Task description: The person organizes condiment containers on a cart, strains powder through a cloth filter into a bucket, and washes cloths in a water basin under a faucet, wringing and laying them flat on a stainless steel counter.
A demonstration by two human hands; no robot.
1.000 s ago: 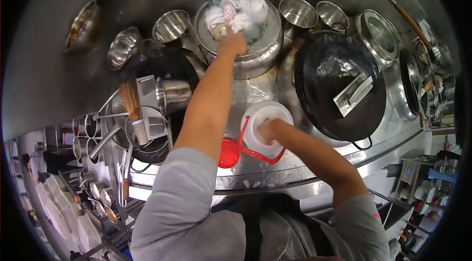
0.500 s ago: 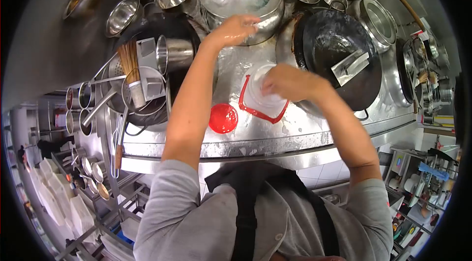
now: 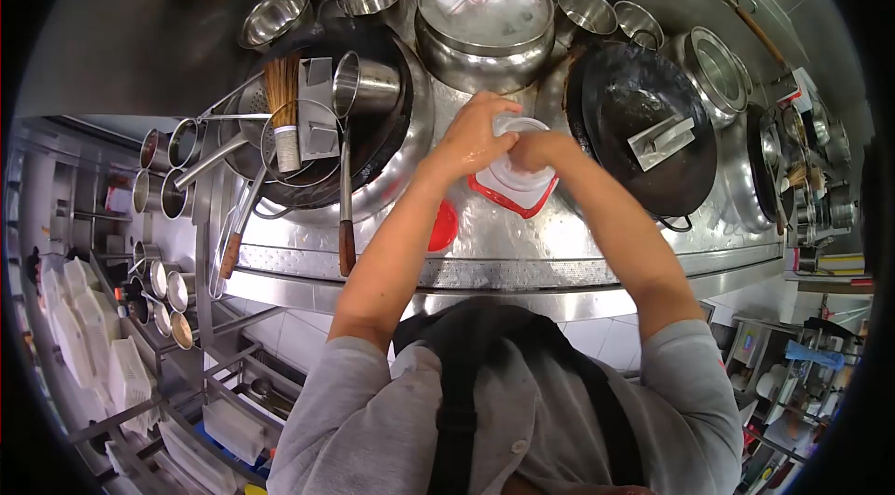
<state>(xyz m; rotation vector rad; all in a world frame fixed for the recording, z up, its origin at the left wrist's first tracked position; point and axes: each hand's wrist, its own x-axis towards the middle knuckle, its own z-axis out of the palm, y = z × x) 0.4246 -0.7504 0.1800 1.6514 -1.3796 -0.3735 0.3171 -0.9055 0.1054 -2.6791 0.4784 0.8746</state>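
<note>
A white plastic container [image 3: 512,189] with red edging and a round mouth stands on the steel counter between two woks. My left hand [image 3: 477,133] is closed around the rim of its mouth, on the left side. Over the mouth is my right hand [image 3: 537,151], its fingers bent down inside and hidden from view. Beside the container, partly behind my left forearm, lies a round red lid [image 3: 444,227]. Just beyond my hands, a large steel pot [image 3: 484,68] holds cloudy water and white cloths, with water running in from a spout.
The left wok [image 3: 392,143] bears a bamboo brush [image 3: 281,103], a steel pot [image 3: 368,88], strainers and ladles. A metal piece with a raised handle [image 3: 662,141] rests in the right wok [image 3: 615,183]. Steel bowls line the back. The counter's front edge [image 3: 522,273] runs before my body.
My left hand has moved from near the large pot down to the container's rim. My right hand remains at the container's mouth. The whole view has shifted slightly.
</note>
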